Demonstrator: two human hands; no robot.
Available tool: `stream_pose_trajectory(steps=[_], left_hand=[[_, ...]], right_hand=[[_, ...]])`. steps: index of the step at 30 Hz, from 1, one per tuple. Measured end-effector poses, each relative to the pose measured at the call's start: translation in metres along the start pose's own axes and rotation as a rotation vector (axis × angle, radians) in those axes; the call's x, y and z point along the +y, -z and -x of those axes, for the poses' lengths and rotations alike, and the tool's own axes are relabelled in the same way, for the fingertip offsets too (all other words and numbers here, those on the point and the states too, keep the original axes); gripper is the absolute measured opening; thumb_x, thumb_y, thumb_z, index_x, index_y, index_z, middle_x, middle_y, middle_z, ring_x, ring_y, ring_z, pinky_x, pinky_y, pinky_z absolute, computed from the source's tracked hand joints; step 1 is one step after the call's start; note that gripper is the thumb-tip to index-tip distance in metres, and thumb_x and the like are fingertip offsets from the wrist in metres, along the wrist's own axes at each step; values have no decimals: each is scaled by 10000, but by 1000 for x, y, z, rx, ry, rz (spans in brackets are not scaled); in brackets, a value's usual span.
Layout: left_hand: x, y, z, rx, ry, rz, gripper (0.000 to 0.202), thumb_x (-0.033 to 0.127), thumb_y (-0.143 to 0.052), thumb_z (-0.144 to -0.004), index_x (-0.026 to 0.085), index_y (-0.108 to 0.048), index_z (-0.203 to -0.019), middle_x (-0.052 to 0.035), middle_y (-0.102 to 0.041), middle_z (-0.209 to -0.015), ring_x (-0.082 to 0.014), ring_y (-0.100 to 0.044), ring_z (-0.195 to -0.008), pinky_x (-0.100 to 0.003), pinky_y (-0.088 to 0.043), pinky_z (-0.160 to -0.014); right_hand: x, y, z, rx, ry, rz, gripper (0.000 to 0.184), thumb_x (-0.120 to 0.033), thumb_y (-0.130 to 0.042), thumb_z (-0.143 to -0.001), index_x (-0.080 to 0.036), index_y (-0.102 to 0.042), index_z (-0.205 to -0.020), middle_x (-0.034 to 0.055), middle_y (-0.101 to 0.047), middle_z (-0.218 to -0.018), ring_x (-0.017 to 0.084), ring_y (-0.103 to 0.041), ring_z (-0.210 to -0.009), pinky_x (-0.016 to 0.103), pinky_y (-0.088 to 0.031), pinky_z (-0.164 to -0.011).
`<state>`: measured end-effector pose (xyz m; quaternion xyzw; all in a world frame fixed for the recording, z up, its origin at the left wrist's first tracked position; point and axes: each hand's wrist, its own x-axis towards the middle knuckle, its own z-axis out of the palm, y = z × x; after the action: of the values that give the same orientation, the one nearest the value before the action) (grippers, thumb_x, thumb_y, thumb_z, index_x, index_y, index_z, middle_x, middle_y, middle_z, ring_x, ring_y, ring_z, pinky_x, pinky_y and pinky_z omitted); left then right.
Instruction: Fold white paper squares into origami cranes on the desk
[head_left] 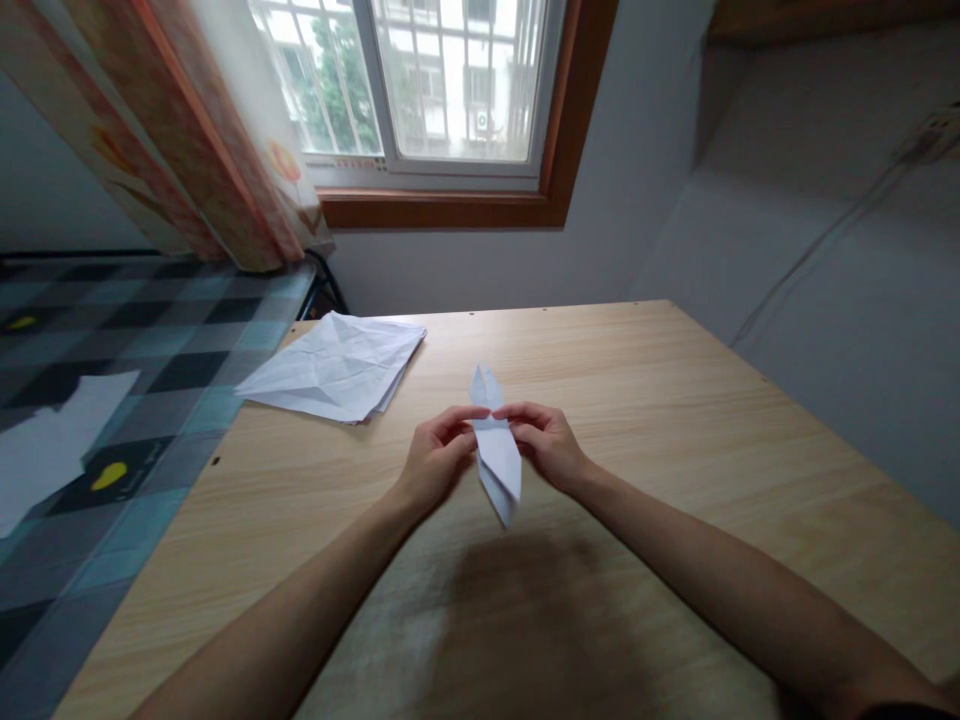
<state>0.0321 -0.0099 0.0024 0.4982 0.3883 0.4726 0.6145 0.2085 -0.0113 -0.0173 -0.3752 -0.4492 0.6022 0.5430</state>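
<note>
A narrow folded white paper piece [497, 460], pointed at both ends, is held just above the wooden table [675, 420]. My left hand [433, 462] pinches its middle from the left side. My right hand [546, 443] pinches the same spot from the right, so the fingertips of both hands nearly meet across the fold. The far tip of the paper splits into two thin points; the near tip hangs toward me.
A stack of creased white paper sheets [336, 366] lies at the table's far left corner. Left of the table is a checked bed cover [112, 400] with a white sheet [45, 440] on it. A window [420, 80], curtain [187, 130] and grey walls surround the table.
</note>
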Motion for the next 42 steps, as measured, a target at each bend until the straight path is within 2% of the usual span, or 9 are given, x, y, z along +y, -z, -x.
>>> stream_pose_trajectory(steps=[7,11,17,22,28,32,35,38,42], left_hand=[[5,-6,1,57,-60,-51,223,313,-786,-648,143,-699,-764,-30,-706,-735,-161,-628,-684,-279,-475,-679],[1,-7,0,78,-98,-74,241,288,-795,-644,158,-611,-731,9,-652,-676,-124,-592,-637,-240,-450,-631],[2,-8,2,64,-122,-95,298,269,-757,-665,195,-474,-722,73,-527,-597,-68,-466,-517,-186,-349,-512],[3,-7,2,18,-145,-171,193,303,-709,-723,183,-568,-776,54,-538,-601,-82,-468,-534,-199,-336,-516],[-1,-7,4,75,-188,-256,176,316,-680,-782,171,-659,-879,15,-623,-682,-108,-532,-595,-220,-393,-564],[-2,-7,5,-25,-120,-250,327,391,-696,-797,162,-680,-1030,-18,-669,-793,-118,-560,-599,-223,-404,-537],[1,-8,5,-89,-83,-207,407,423,-728,-777,156,-687,-1082,-43,-705,-838,-148,-612,-654,-235,-438,-570],[5,-7,3,-46,-90,-194,373,388,-781,-718,150,-722,-999,-49,-732,-858,-166,-635,-707,-245,-463,-619],[5,-4,0,57,-97,-185,243,361,-756,-720,144,-742,-829,-35,-731,-783,-168,-629,-709,-258,-465,-653]], right_hand=[[-4,-4,2,-6,40,17,141,-253,-777,-637,-196,-726,-756,-11,-713,-709,129,-608,-623,266,-480,-618],[-4,-8,3,52,59,39,243,-327,-832,-637,-186,-641,-683,-26,-656,-644,110,-575,-582,250,-466,-588],[-4,-8,3,69,33,11,462,-305,-858,-593,-225,-532,-911,-98,-599,-596,89,-537,-497,197,-409,-480],[-5,-9,3,84,3,-11,465,-259,-846,-579,-200,-587,-960,-110,-567,-552,74,-503,-468,201,-416,-485],[-4,-9,4,84,-27,3,337,-325,-858,-601,-186,-591,-752,-44,-636,-592,86,-535,-490,215,-421,-488],[-3,-9,6,69,39,-25,342,-338,-856,-625,-198,-592,-794,-57,-626,-621,85,-533,-504,214,-423,-499],[-3,-9,8,-9,114,80,260,-357,-790,-717,-203,-634,-856,-20,-673,-749,118,-602,-626,251,-481,-595],[-3,-9,9,-49,256,282,147,-322,-674,-828,-199,-696,-905,28,-684,-902,157,-639,-825,296,-513,-730],[1,-6,8,-20,395,418,155,-246,-615,-847,-215,-725,-953,44,-610,-979,156,-604,-888,268,-511,-691]])
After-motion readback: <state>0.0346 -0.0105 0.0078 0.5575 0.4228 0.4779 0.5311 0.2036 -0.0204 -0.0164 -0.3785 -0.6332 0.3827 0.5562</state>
